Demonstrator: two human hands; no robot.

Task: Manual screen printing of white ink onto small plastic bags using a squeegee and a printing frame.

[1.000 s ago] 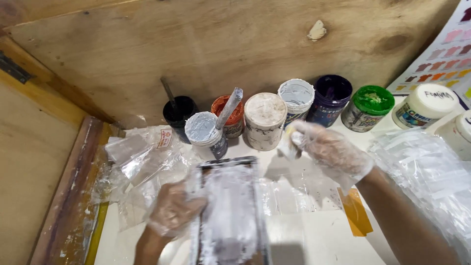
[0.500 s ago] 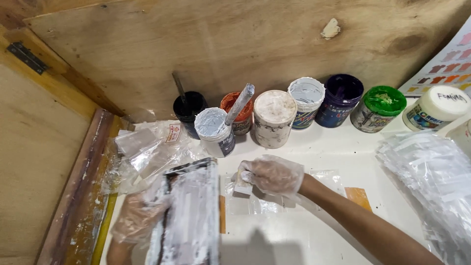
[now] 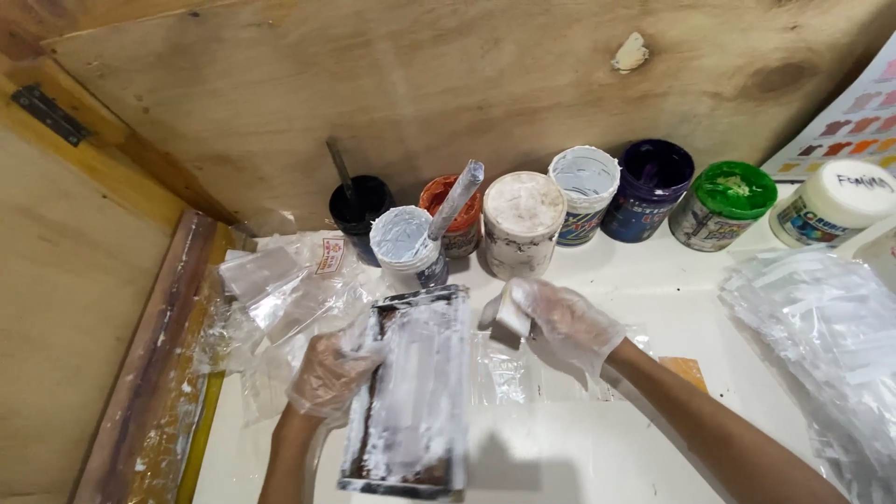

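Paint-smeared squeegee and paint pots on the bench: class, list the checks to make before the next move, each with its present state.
1. Both hands gloved: ok.
2. Left hand grips the squeegee: ok.
3. Right hand holds a small white piece: ok; what it is, cannot tell.
4. Stirring stick standing in the open white paint pot: ok.
5. Green-lidded jar shut: ok.
6. Plastic bags clear of the squeegee: not ok.

Beyond my left hand [image 3: 327,373] stand a black pot [image 3: 362,203] and an orange pot [image 3: 452,213]. Past my right hand [image 3: 560,322] sit a purple pot [image 3: 651,187] and a green-lidded jar [image 3: 724,203]. Crumpled clear plastic [image 3: 821,345] lies farther right on the bench [image 3: 653,280].
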